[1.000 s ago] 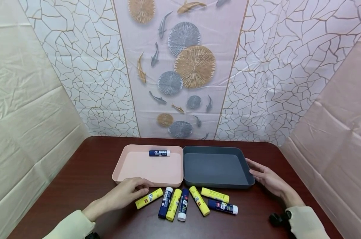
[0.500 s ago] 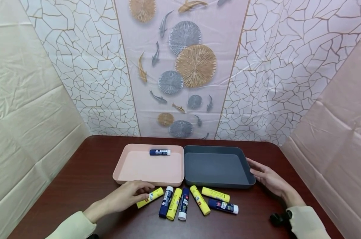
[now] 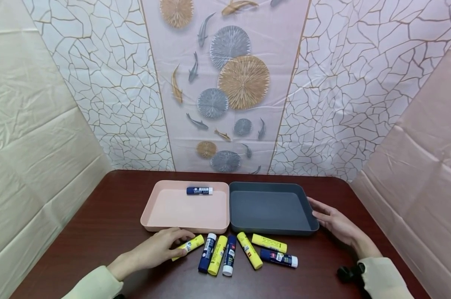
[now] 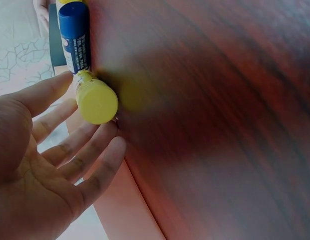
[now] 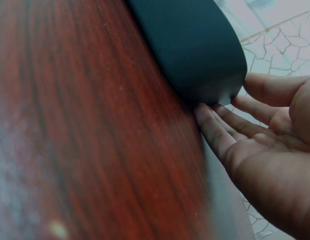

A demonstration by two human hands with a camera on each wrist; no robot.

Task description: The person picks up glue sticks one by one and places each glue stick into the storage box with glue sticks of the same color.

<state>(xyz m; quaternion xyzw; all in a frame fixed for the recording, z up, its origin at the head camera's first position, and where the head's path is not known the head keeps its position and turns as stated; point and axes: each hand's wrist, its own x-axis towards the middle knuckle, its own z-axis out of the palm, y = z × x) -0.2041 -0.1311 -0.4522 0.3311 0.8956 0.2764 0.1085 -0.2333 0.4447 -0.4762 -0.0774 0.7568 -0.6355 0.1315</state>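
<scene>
My left hand [image 3: 156,249] is at a yellow glue stick [image 3: 193,245] lying by the pink tray's front edge. Its thumb and fingers straddle the stick, fairly straight; the left wrist view shows the stick's yellow end [image 4: 98,102] beside the fingertips. My right hand [image 3: 341,228] touches the right side of the dark grey tray [image 3: 311,226] with extended fingers. In the right wrist view, its fingertips lie along the tray's outer wall [image 5: 210,60]. One blue glue stick [image 3: 199,191] with a white cap lies inside the pink tray [image 3: 147,218].
Several more yellow and blue glue sticks lie in front of the trays, including a yellow one [image 3: 217,255], a blue one [image 3: 229,255] and another blue one [image 3: 279,258] farther right. The trays stand side by side on the dark red table [image 3: 109,207]. Patterned cloth hangs behind.
My left hand has moved slightly right over the yellow glue stick, its thumb now covering part of the stick. The right hand and both trays have stayed in place.
</scene>
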